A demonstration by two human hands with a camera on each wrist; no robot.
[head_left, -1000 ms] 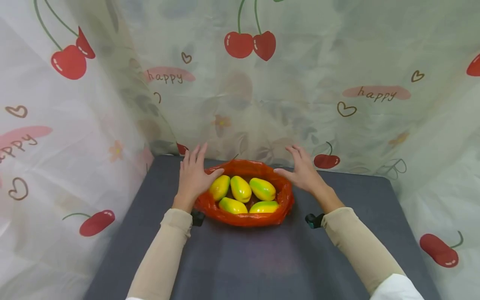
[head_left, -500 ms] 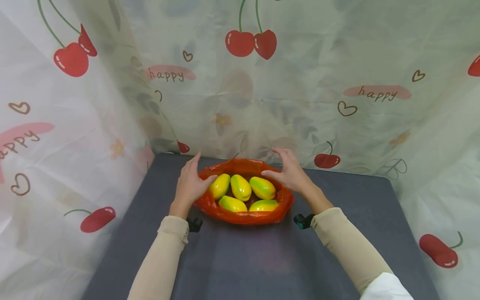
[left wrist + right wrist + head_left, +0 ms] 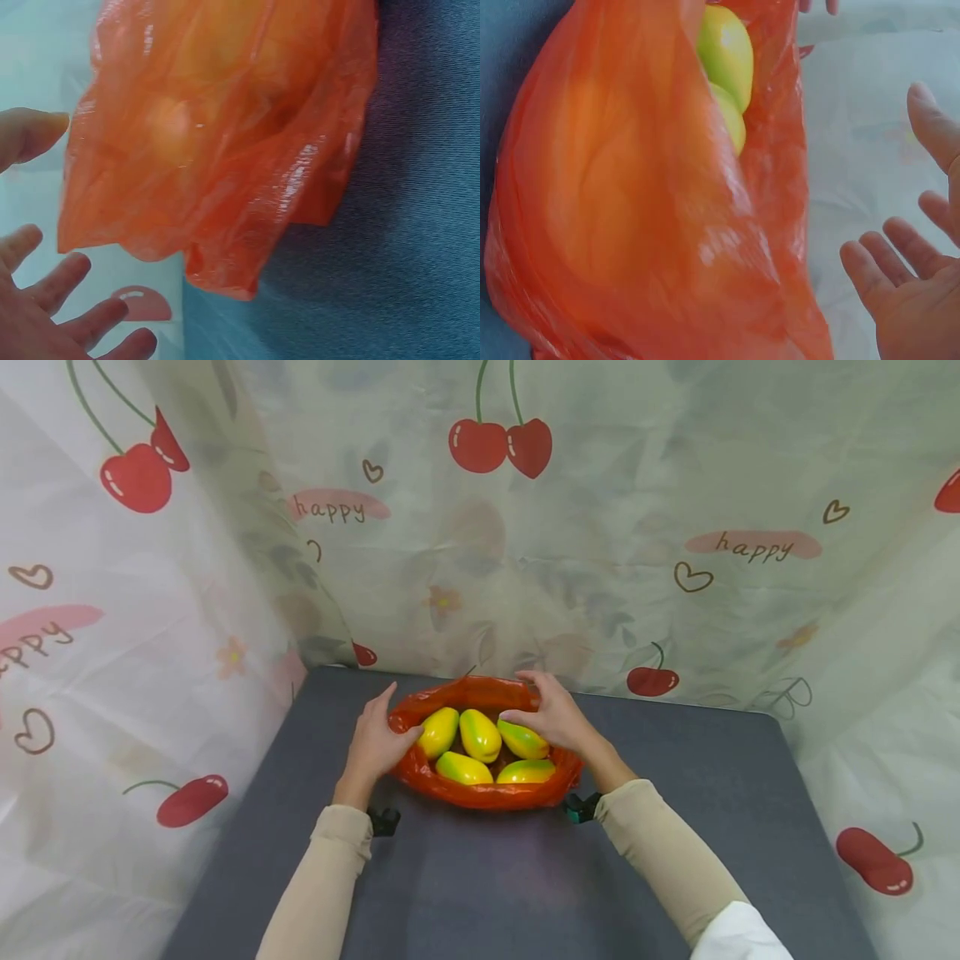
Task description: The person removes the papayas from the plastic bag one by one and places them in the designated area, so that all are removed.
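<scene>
A red plastic bag (image 3: 480, 797) stands with its mouth wide apart near the table's far edge. Inside lie several yellow-green mangoes (image 3: 480, 735). My left hand (image 3: 372, 741) hovers at the bag's left rim, fingers spread, thumb toward the opening. On the opposite side my right hand (image 3: 558, 718) reaches over the right rim, with its thumb above a mango. Both wrist views show extended fingers (image 3: 60, 281) apart from the bag's crinkled side (image 3: 217, 135). In the right wrist view, two mangoes (image 3: 727, 64) peek out past the plastic.
The bag sits on a dark grey table (image 3: 480, 885). A pale curtain printed with cherries and hearts (image 3: 562, 543) stands close behind it and along both sides. Dark wrist cameras (image 3: 385, 822) hang under each forearm.
My right hand has moved left, from beyond the bag's right side to over its rim. My left hand has shifted slightly left and down toward me. The bag and mangoes stay in place.
</scene>
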